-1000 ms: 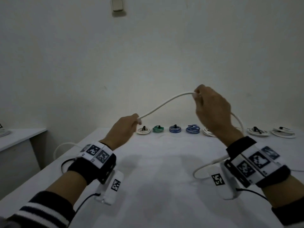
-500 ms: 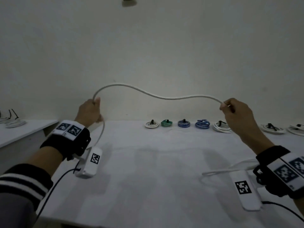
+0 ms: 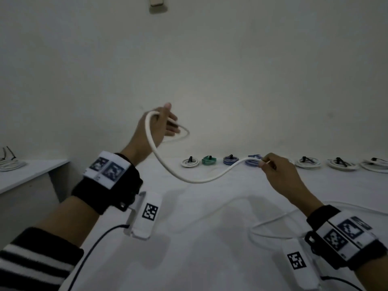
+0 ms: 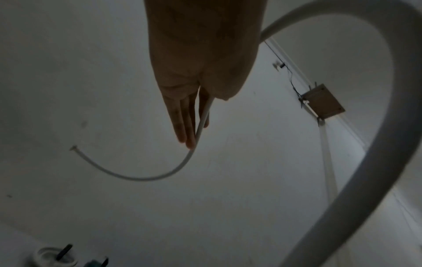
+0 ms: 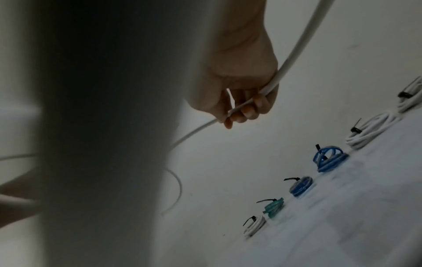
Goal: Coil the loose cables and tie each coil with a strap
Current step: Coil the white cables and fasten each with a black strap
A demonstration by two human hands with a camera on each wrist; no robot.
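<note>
White cable (image 3: 190, 180) is in both our hands, up off the table (image 3: 210, 238). Our right hand (image 3: 279, 175) has fingers curled round it, thumb and fingertips pinching it just in front of the coils; wrist view confirms the cable runs through the closed fingers (image 5: 248, 110). Our left hand (image 3: 158, 128) is raised higher, fingers straight and together, with the cable looped over the thumb side and lying along the fingers (image 4: 182, 122); whether the thumb clamps it, we can't tell. The free end (image 4: 73, 148) curls away past the fingertips. Between our hands the cable sags in one slack curve above the table. More of it trails on the table behind our right wrist (image 3: 273, 225). Along the far edge sits a row of finished coils with black straps: white (image 3: 190, 162), green (image 3: 209, 160), dark blue (image 3: 231, 160), lighter blue (image 5: 330, 159), then more white ones (image 3: 308, 163). Side table (image 3: 31, 173) on the left holds another white coil (image 3: 11, 164).
</note>
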